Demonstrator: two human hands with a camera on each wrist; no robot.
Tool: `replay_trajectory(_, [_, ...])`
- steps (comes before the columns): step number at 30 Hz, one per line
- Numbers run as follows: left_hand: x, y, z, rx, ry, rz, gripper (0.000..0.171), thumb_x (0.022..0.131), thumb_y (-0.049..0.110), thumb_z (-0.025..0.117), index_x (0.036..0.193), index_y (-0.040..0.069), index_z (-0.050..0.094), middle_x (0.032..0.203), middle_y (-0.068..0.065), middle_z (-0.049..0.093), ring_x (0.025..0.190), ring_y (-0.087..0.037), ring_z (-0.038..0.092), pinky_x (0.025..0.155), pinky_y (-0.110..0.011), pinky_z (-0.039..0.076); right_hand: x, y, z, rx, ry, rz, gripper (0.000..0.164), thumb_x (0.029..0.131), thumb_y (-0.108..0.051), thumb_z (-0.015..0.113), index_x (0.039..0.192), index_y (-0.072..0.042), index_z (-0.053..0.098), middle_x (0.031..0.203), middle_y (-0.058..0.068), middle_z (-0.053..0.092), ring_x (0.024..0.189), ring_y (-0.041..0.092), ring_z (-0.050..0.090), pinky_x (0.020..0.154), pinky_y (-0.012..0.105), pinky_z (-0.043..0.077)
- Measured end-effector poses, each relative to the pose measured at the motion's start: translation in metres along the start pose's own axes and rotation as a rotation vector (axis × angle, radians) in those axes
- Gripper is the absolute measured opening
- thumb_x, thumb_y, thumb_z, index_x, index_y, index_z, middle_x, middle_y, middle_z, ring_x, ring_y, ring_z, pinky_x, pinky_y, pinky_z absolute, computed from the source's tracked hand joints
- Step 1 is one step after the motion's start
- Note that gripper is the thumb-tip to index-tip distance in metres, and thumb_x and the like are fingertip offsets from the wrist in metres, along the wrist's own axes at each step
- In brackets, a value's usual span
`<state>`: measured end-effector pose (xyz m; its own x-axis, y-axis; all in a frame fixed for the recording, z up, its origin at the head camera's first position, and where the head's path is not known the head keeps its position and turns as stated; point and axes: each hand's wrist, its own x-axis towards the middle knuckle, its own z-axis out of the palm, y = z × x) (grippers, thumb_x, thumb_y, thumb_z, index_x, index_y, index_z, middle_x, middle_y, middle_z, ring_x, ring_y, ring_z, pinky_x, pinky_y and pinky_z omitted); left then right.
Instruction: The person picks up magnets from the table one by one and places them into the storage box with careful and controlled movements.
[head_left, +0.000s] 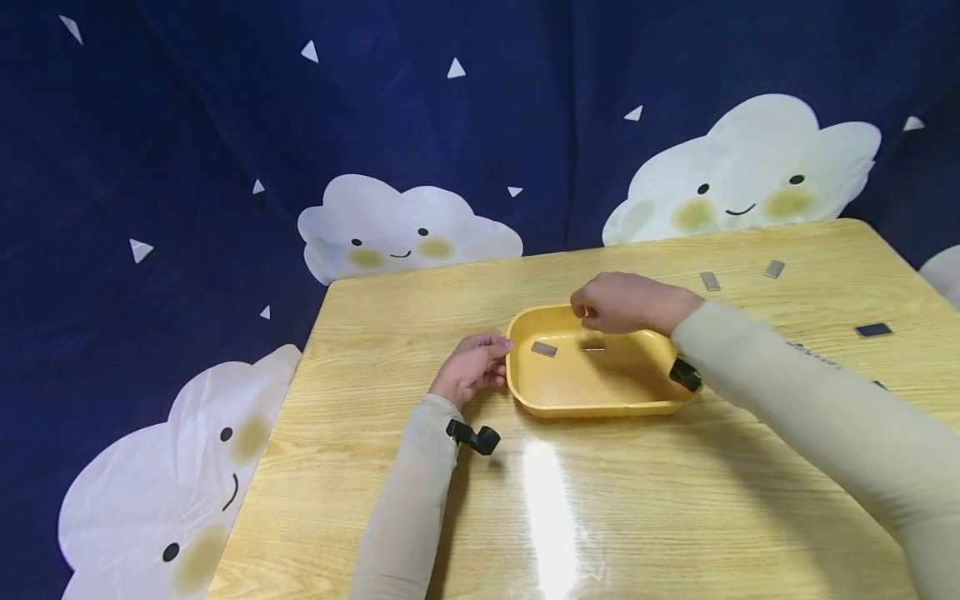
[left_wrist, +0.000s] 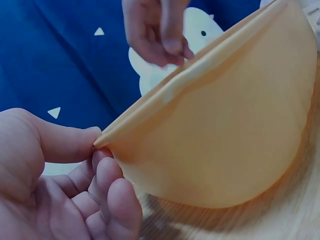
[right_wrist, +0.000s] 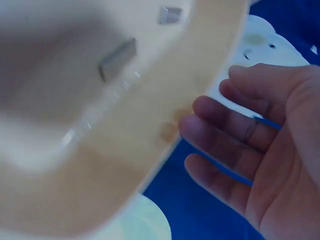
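A yellow plastic tray [head_left: 562,389] stands on the wooden table. My left hand [head_left: 474,367] pinches its left rim between thumb and forefinger, as the left wrist view shows the tray [left_wrist: 225,135] from outside. Over the tray's far side is my right hand [head_left: 628,302]. In the right wrist view the right hand [right_wrist: 250,135] has loosely bent fingers with nothing between them. Two small grey metal-looking blocks are within the tray: one block [head_left: 543,349] lies flat at the left. Another block [right_wrist: 118,60] looks tilted on edge; whether it touches the floor, I cannot tell.
Two grey flat pieces, one [head_left: 710,281] nearer the tray and one [head_left: 775,268] farther right, lie on the table [head_left: 360,367]. A dark flat piece [head_left: 873,330] lies at the right. My right sleeve [head_left: 810,408] partly covers other small items. A blue curtain [head_left: 465,125] hangs behind.
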<state>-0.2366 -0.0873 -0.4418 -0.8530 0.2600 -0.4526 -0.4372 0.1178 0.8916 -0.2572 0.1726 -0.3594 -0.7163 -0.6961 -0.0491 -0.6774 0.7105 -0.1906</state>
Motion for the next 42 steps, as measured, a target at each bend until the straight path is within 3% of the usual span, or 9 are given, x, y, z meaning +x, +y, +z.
replay_trajectory(4, [-0.001, -0.001, -0.001, 0.0, 0.0, -0.006, 0.017, 0.099, 0.016, 0.059, 0.108, 0.001, 0.06, 0.07, 0.003, 0.055, 0.061, -0.009, 0.051, 0.053, -0.019, 0.048, -0.009, 0.005, -0.019, 0.016, 0.068, -0.03, 0.009, 0.089, -0.004, 0.062, 0.085, -0.012, 0.067, 0.077, -0.001, 0.064, 0.069, 0.013, 0.054, 0.068, 0.033, 0.049])
replay_trajectory(8, [-0.001, -0.002, -0.001, 0.002, 0.001, -0.009, 0.019, 0.099, 0.016, 0.059, 0.11, 0.001, 0.06, 0.071, 0.002, 0.056, 0.059, -0.009, 0.052, 0.053, -0.019, 0.048, -0.019, 0.013, -0.035, 0.002, 0.101, 0.006, 0.009, 0.088, -0.006, 0.064, 0.087, -0.013, 0.069, 0.08, -0.001, 0.068, 0.072, 0.012, 0.058, 0.07, 0.033, 0.051])
replay_trajectory(21, [0.001, -0.001, 0.001, -0.004, -0.015, -0.003, 0.02, 0.1, 0.016, 0.058, 0.112, 0.0, 0.059, 0.07, 0.003, 0.057, 0.059, -0.009, 0.052, 0.055, -0.02, 0.048, -0.053, 0.038, -0.061, -0.077, 0.098, 0.099, 0.006, 0.088, -0.007, 0.065, 0.088, -0.012, 0.069, 0.086, 0.001, 0.069, 0.075, 0.014, 0.059, 0.072, 0.037, 0.052])
replay_trajectory(26, [-0.001, -0.001, 0.001, -0.001, -0.012, -0.004, 0.018, 0.1, 0.016, 0.058, 0.109, 0.001, 0.059, 0.071, 0.002, 0.056, 0.06, -0.009, 0.052, 0.054, -0.02, 0.048, -0.063, 0.059, -0.055, -0.065, 0.05, 0.174, 0.007, 0.088, -0.008, 0.065, 0.094, -0.008, 0.069, 0.091, 0.005, 0.07, 0.081, 0.02, 0.061, 0.077, 0.043, 0.053])
replay_trajectory(33, [-0.001, -0.002, -0.001, 0.002, -0.013, -0.001, 0.017, 0.099, 0.016, 0.058, 0.107, 0.001, 0.058, 0.071, 0.002, 0.056, 0.06, -0.009, 0.052, 0.055, -0.02, 0.048, -0.071, 0.101, -0.04, -0.058, -0.007, 0.27, 0.022, 0.088, -0.006, 0.063, 0.108, 0.002, 0.068, 0.106, 0.02, 0.071, 0.096, 0.036, 0.066, 0.087, 0.054, 0.054])
replay_trajectory(38, [0.0, -0.003, 0.0, -0.001, -0.004, -0.008, 0.019, 0.099, 0.017, 0.059, 0.11, 0.001, 0.059, 0.072, 0.003, 0.056, 0.06, -0.009, 0.052, 0.054, -0.019, 0.048, -0.075, 0.126, -0.013, -0.005, -0.019, 0.383, 0.035, 0.085, -0.001, 0.059, 0.12, 0.003, 0.063, 0.117, 0.029, 0.062, 0.103, 0.044, 0.062, 0.089, 0.058, 0.052])
replay_trajectory(42, [0.0, -0.004, -0.001, -0.023, 0.003, 0.002, 0.013, 0.099, 0.017, 0.06, 0.103, 0.004, 0.06, 0.07, 0.003, 0.056, 0.058, -0.008, 0.051, 0.053, -0.019, 0.048, -0.075, 0.142, 0.008, 0.021, -0.043, 0.472, 0.04, 0.089, -0.002, 0.055, 0.128, 0.004, 0.057, 0.126, 0.033, 0.054, 0.111, 0.049, 0.056, 0.093, 0.063, 0.048])
